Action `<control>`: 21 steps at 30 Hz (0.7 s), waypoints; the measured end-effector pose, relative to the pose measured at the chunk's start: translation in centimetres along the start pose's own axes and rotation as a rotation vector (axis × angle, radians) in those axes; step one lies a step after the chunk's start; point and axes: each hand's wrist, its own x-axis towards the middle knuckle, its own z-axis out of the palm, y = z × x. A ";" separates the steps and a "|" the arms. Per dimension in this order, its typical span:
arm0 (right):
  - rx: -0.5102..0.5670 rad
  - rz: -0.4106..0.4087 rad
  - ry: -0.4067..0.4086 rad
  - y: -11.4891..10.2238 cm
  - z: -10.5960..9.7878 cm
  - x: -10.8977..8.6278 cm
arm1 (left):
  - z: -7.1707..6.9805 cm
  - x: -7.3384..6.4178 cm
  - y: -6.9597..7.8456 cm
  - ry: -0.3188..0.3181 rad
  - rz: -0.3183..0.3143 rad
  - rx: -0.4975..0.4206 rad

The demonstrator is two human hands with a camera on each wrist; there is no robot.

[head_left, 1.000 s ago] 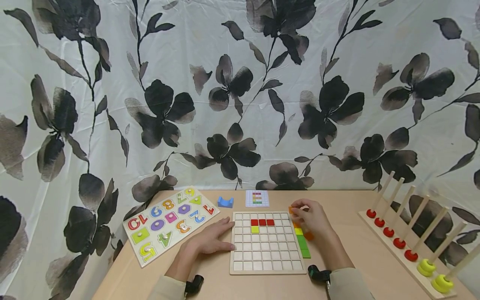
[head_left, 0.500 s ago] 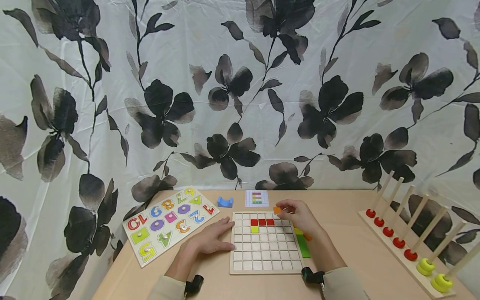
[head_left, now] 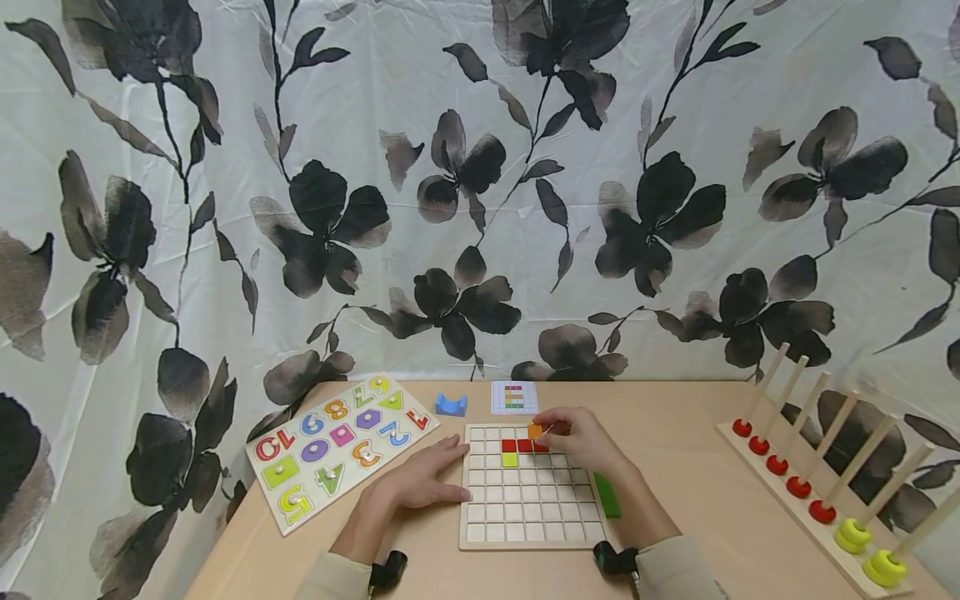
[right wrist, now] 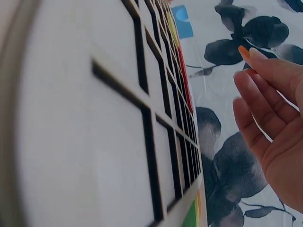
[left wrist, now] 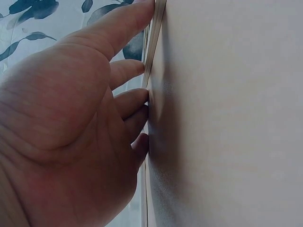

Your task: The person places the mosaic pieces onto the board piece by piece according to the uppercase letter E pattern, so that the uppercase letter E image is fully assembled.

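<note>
A wooden grid board (head_left: pixel 536 533) lies on the table, with a row of red tiles (head_left: pixel 509 446) and one yellow tile (head_left: pixel 510 459) in its cells. My right hand (head_left: pixel 585 442) pinches an orange tile (head_left: pixel 535 431) above the red row, partly covering that row. In the right wrist view the orange tile (right wrist: pixel 244 52) shows at the thumb and fingertips, apart from the board. Against the board's left edge rests my left hand (head_left: pixel 423 477), fingers extended. The left wrist view shows its fingertips and thumb along the board's edge (left wrist: pixel 154 47).
Green tiles (head_left: pixel 607 496) lie along the board's right side. Behind the board are a small pattern card (head_left: pixel 514 397) and a blue curved block (head_left: pixel 451 405). A number puzzle (head_left: pixel 303 471) lies left; a peg stand (head_left: pixel 813 515) with red and yellow rings stands right.
My right hand has carried the orange tile leftward from the board's right side to above the red row. My left hand stays at the board's left edge.
</note>
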 end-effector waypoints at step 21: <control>-0.018 0.034 -0.251 -0.9 2.8 0.0 | -0.2 0.0 0.4 -0.009 -0.013 -0.002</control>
